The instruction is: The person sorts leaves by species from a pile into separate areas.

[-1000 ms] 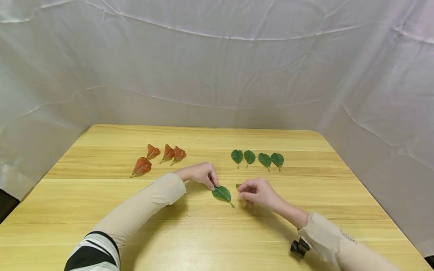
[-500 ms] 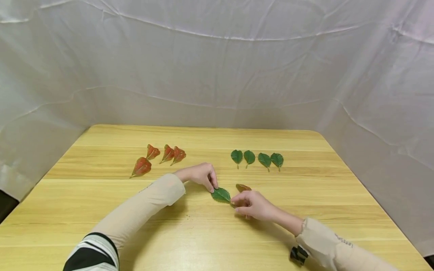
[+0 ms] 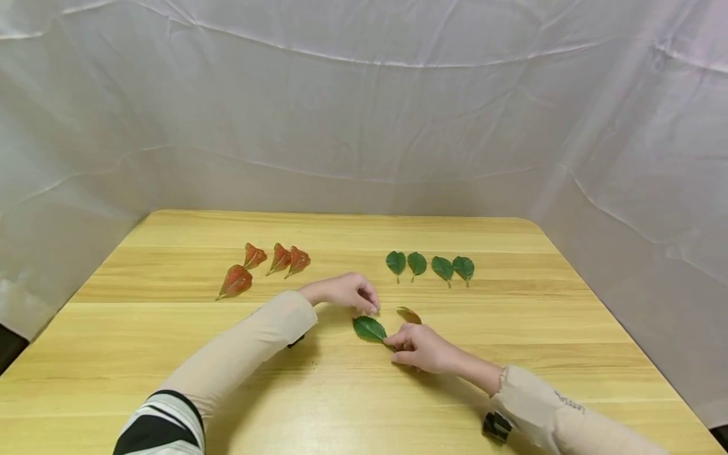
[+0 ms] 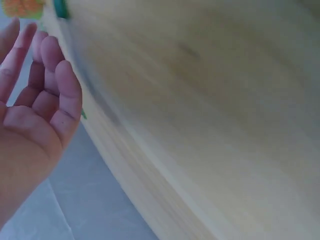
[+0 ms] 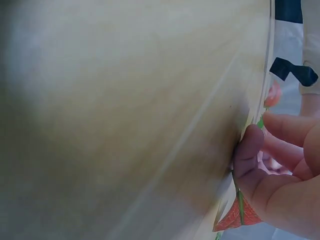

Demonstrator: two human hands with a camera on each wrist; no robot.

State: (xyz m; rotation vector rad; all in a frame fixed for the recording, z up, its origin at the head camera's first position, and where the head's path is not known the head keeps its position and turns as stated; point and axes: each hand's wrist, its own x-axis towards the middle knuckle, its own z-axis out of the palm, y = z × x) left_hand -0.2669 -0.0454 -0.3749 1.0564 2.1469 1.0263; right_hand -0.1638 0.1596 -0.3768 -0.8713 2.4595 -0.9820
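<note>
A green leaf with a toothed edge lies at mid-table, its stem toward the lower right. My right hand pinches the stem between thumb and fingers. Just beyond that hand is a reddish-brown leaf, partly hidden by it; the right wrist view shows its veined red underside beside the hand. My left hand hovers just above the green leaf's far end, fingers loosely bent and holding nothing. In the left wrist view, the left hand's palm shows with fingers relaxed.
Several red leaves lie at the table's back left. Several green leaves form a row at the back right. Pale grey cloth walls the back and sides. A black wrist camera hangs under the right sleeve.
My right hand has let go of the reddish-brown leaf and shifted left and nearer to the green leaf's stem. My left hand has released the green leaf and lifted slightly to the right.
</note>
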